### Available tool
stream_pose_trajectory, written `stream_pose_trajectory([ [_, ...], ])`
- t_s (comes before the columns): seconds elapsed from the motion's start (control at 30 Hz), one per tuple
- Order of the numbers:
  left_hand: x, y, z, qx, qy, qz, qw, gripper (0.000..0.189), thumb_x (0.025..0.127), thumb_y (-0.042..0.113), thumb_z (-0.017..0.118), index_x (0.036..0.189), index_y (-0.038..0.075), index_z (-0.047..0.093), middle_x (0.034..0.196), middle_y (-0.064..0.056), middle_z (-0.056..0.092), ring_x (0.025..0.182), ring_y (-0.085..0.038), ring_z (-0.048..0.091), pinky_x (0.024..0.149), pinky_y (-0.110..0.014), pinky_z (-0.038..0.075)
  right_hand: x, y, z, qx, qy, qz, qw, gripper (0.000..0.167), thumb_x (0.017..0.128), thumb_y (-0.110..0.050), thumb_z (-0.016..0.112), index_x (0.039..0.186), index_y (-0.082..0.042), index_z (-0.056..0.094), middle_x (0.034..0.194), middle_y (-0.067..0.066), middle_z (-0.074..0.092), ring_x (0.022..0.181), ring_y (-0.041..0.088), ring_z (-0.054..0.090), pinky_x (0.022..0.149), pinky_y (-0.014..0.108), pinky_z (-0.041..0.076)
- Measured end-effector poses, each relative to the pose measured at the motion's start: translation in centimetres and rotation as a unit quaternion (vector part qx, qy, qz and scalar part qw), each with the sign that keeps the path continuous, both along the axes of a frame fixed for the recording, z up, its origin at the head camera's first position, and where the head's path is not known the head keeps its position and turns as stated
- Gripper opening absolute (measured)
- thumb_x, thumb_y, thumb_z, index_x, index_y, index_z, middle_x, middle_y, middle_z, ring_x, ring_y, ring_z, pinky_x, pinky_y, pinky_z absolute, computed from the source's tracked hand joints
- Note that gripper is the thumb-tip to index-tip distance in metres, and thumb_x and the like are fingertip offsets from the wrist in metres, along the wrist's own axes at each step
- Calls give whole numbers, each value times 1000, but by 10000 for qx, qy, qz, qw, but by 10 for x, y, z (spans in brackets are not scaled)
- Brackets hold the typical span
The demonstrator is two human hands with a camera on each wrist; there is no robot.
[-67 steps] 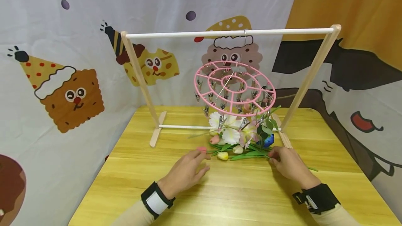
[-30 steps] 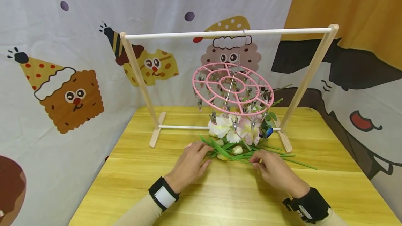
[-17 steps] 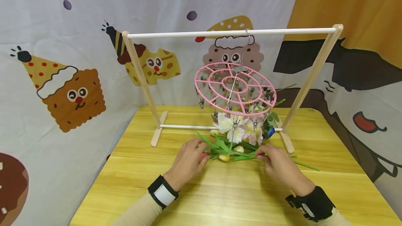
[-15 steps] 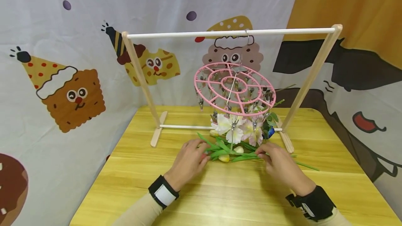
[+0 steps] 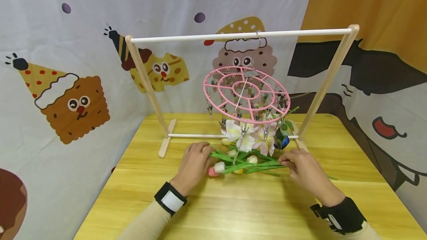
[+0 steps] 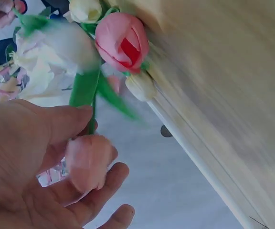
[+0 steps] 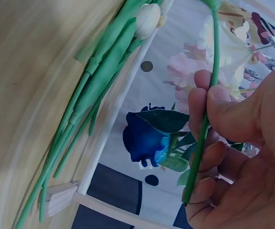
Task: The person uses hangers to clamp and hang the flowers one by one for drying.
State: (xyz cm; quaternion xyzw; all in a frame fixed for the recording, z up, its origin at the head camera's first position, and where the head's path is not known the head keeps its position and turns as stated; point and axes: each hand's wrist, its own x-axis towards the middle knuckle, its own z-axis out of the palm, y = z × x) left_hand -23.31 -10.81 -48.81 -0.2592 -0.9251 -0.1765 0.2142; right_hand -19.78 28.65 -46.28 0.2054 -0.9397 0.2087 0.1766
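My left hand [image 5: 192,166] is at the left end of a heap of artificial tulips. In the left wrist view its thumb and fingers pinch the green stem just under a pale pink tulip [image 6: 89,162]; the head view hides that bloom. At the heap's right side, my right hand [image 5: 305,171] pinches a green tulip stem [image 7: 199,148] near its cut end, seen in the right wrist view. Below them on the table lie a pink tulip [image 5: 212,172], a white tulip [image 5: 219,167] and several more with green leaves.
A pink round clip hanger [image 5: 247,95] with metal clips hangs from the white bar [image 5: 186,37] of a wooden rack, over the flowers. Under it are large white flowers [image 5: 245,143] and a blue rose [image 5: 282,142]. A patterned cloth stands behind the wooden table [image 5: 233,210].
Since half a second ago my left hand has shifted left and my right hand to the right. A pink and a white tulip now show beside my left hand. The hanger has swung slightly.
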Motion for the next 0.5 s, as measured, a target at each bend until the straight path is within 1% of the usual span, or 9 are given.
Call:
stream_pose_trajectory([
  [0.07,-2,-2,0,-41,-65,65,9999,33,102,12,91,135,12,83,149,-20,76,136,-44,74,120,-72,59,0,1,-1,30,-28,-1,10000,25,99,8,85,100,-17,88,89,-6,76,84,16,68,71,32,53],
  [0.17,-2,-4,0,-107,-43,68,9999,36,105,15,90,140,14,82,155,-21,73,141,-45,72,122,-72,58,-1,1,-3,12,-23,-2,10000,24,99,7,86,101,-17,88,90,-6,78,84,16,68,70,30,52],
  [0.23,-1,-3,3,-48,67,0,10000,34,106,16,89,139,14,83,154,-20,74,141,-43,73,122,-70,59,-1,-1,-5,-23,-48,3,10000,22,99,5,87,102,-16,89,92,-5,80,84,16,69,70,30,52],
  [0.27,1,-2,4,-5,157,-56,9999,31,106,16,88,137,14,83,152,-18,76,139,-42,74,120,-68,60,-1,-3,-5,-47,-74,9,10000,21,99,5,87,102,-16,88,94,-4,82,85,16,71,71,30,54],
  [0.37,6,5,10,143,505,-385,9979,26,106,15,89,131,13,85,140,-13,81,128,-34,79,112,-58,67,1,-12,-5,-116,-180,52,9998,20,100,2,88,105,-17,88,102,-3,85,90,17,73,74,32,58],
  [0.43,10,11,15,153,726,-689,9949,24,105,17,90,129,13,85,132,-9,83,120,-29,81,104,-48,70,2,-19,-4,-180,-216,137,9995,20,101,1,88,106,-18,88,102,-3,84,87,14,70,73,31,56],
  [0.5,13,18,19,41,849,-994,9914,26,105,23,91,130,14,85,130,-6,84,116,-24,82,100,-40,68,3,-28,-2,-254,-148,267,9992,20,101,1,88,107,-18,88,101,-5,82,83,9,63,70,27,51],
])
